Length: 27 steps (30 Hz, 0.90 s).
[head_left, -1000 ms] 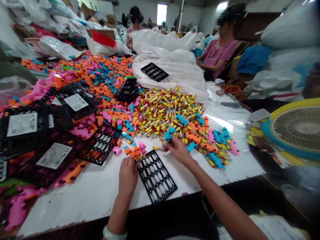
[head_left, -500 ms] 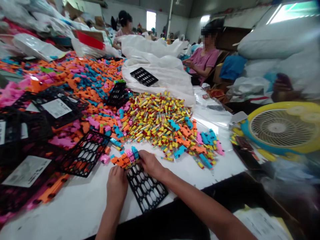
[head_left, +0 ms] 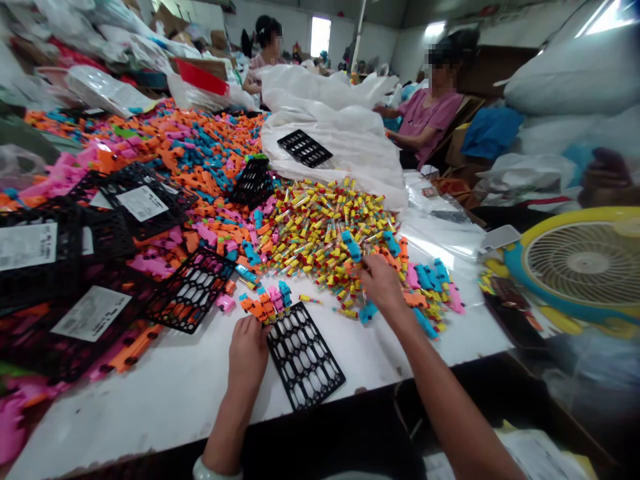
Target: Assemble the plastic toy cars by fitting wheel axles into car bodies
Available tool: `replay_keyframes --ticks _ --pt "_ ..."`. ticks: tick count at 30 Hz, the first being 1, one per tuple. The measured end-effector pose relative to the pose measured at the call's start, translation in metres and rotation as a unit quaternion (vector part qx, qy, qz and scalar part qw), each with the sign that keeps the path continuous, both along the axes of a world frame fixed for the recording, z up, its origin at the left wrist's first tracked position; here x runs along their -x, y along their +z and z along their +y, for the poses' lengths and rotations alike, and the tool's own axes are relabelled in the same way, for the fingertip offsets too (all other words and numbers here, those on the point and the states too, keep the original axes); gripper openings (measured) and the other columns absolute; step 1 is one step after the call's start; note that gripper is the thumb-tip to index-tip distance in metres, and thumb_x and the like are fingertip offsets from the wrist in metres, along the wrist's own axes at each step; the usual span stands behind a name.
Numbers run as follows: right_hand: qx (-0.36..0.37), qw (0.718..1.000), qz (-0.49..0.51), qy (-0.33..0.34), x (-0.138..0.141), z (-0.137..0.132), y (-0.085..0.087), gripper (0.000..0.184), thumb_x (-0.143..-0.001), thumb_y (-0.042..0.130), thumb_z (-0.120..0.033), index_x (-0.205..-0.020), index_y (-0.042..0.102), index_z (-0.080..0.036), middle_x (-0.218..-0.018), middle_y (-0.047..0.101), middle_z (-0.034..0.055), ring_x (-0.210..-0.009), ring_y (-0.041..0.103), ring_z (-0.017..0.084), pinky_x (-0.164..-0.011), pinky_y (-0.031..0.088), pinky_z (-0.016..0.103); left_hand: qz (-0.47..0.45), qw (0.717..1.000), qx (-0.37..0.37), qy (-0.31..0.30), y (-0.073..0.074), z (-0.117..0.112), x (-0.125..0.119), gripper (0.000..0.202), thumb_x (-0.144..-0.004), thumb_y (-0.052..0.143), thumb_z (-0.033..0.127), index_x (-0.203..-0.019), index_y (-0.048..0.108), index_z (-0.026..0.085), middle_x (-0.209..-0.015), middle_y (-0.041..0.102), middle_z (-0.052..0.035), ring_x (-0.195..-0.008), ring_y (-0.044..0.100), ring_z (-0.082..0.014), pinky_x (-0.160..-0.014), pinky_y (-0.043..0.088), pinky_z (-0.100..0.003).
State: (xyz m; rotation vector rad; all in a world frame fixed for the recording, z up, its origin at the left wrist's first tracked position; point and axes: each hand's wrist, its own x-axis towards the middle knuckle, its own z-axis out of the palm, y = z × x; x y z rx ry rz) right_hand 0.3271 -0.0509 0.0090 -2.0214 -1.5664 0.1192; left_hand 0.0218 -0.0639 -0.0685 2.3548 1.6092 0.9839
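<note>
Head view: white table under toy-part heaps, crowded workroom.

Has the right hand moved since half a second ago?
Yes. The right hand left the far edge of the tray and went right, into the yellow pile.

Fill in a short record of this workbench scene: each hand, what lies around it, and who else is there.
Left hand: left hand rests against the left corner of the black grid tray.
Tray: a row of toy pieces, orange, pink and blue, stands at its far end.
Right hand: right hand reaches into the pile of yellow-capped tubes; fingers hidden.
Left side: labelled black trays, stacked.
Right side: fan.
Others: person in a pink shirt, seated beyond a white plastic bag.
</note>
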Motion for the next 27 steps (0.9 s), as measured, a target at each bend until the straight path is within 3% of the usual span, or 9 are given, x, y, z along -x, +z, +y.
replay_keyframes --ticks 2,5,9,11,12,17,22,25,27 --pt "-0.023 0.993 0.081 0.083 0.027 0.001 -0.012 0.018 -0.084 0.057 -0.026 -0.069 0.051 -0.019 -0.075 0.054 0.001 -0.071 0.049 0.015 -0.064 0.037 0.025 -0.001 1.0 0.002 -0.001 0.0 0.0 0.0 0.016 -0.09 0.044 0.028 -0.081 0.055 0.02 -0.082 0.062 -0.0084 -0.084 0.056 -0.026 -0.076 0.049 -0.04" --pt "-0.06 0.968 0.203 0.137 0.066 0.005 -0.034 0.021 -0.081 0.059 -0.03 -0.067 0.049 -0.019 -0.073 0.053 0.0007 -0.07 0.05 0.015 -0.064 0.039 0.026 0.0 1.0 0.005 -0.005 0.001 -0.001 0.001 0.015 -0.09 0.045 0.028 -0.082 0.055 0.02 -0.082 0.061 -0.0077 -0.084 0.056 -0.0255 -0.076 0.049 -0.04" --pt "0.0 0.871 0.45 0.2 0.098 0.006 -0.058 0.02 -0.077 0.065 -0.038 -0.081 0.057 -0.02 -0.068 0.058 -0.0013 -0.061 0.055 0.015 -0.06 0.045 0.027 0.001 1.0 0.006 -0.01 0.002 -0.002 0.0 0.013 -0.09 0.046 0.026 -0.086 0.056 0.02 -0.084 0.062 -0.0075 -0.086 0.056 -0.0253 -0.076 0.049 -0.039" --pt "0.048 0.828 0.512 0.223 0.103 0.005 -0.065 0.023 -0.074 0.068 -0.039 -0.082 0.058 -0.02 -0.065 0.058 -0.0028 -0.056 0.055 0.014 -0.056 0.044 0.026 -0.002 1.0 0.005 -0.006 0.001 -0.003 -0.001 0.013 -0.091 0.045 0.026 -0.085 0.056 0.02 -0.084 0.062 -0.0074 -0.086 0.055 -0.0254 -0.076 0.049 -0.039" --pt "0.059 0.822 0.517 0.23 0.103 0.004 -0.066 0.023 -0.073 0.069 -0.038 -0.081 0.057 -0.02 -0.064 0.057 -0.0035 -0.055 0.054 0.013 -0.055 0.043 0.025 -0.002 1.0 0.004 -0.004 0.001 -0.003 -0.001 0.014 -0.091 0.045 0.026 -0.085 0.056 0.02 -0.084 0.061 -0.0074 -0.085 0.055 -0.0256 -0.075 0.049 -0.039" --pt "0.024 0.875 0.376 0.304 0.097 0.009 -0.059 0.011 -0.078 0.067 -0.025 -0.074 0.059 -0.019 -0.067 0.057 -0.0037 -0.065 0.053 0.012 -0.062 0.041 0.023 0.008 1.0 -0.02 -0.012 -0.001 -0.002 -0.001 0.017 -0.093 0.043 0.028 -0.085 0.056 0.019 -0.081 0.06 -0.008 -0.084 0.054 -0.0263 -0.074 0.049 -0.039" --pt "0.021 0.902 0.229 0.365 0.101 0.013 -0.047 0.005 -0.082 0.063 -0.017 -0.078 0.06 -0.018 -0.079 0.06 -0.0013 -0.077 0.055 0.013 -0.071 0.043 0.022 0.019 0.998 -0.049 -0.024 -0.004 0.004 0.002 0.021 -0.094 0.04 0.031 -0.09 0.056 0.018 -0.08 0.061 -0.0087 -0.081 0.055 -0.0271 -0.074 0.049 -0.04" --pt "0.014 0.94 0.155 0.303 0.082 -0.003 -0.033 0.013 -0.085 0.061 -0.017 -0.097 0.061 -0.018 -0.093 0.061 0.0027 -0.085 0.056 0.015 -0.075 0.044 0.024 0.02 0.998 -0.055 -0.021 -0.005 0.006 0.003 0.024 -0.094 0.039 0.034 -0.088 0.056 0.018 -0.08 0.061 -0.0088 -0.08 0.055 -0.0275 -0.073 0.048 -0.041" --pt "0.019 0.977 0.061 0.201 0.052 -0.022 -0.017 0.023 -0.087 0.054 -0.012 -0.109 0.059 -0.018 -0.106 0.059 0.0081 -0.096 0.056 0.018 -0.08 0.044 0.026 0.016 0.999 -0.048 -0.017 -0.006 0.004 0.004 0.024 -0.093 0.039 0.034 -0.085 0.055 0.019 -0.079 0.06 -0.0087 -0.08 0.055 -0.0276 -0.073 0.048 -0.041"
